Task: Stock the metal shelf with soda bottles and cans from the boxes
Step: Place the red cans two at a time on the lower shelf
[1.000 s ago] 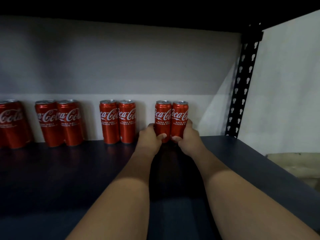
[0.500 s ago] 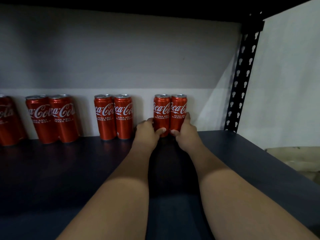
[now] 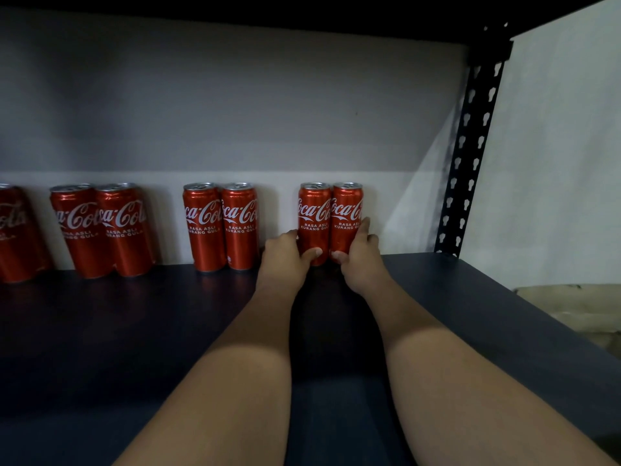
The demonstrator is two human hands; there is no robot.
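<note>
Gripping one can each at the back of the shelf [image 3: 470, 297], the left hand [image 3: 285, 253] holds the left can [image 3: 314, 216] and the right hand [image 3: 361, 253] the right can [image 3: 346, 213], so both should let go gently, keeping the touching pair upright and the labels facing forward.

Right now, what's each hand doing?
Left hand: grips the left can of the pair.
Right hand: grips the right can of the pair.

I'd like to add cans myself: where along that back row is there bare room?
Bare shelf lies between the held pair, left can and right can, and the black upright post. A narrower gap separates the middle pair from the left hand. The whole front is bare.
</note>
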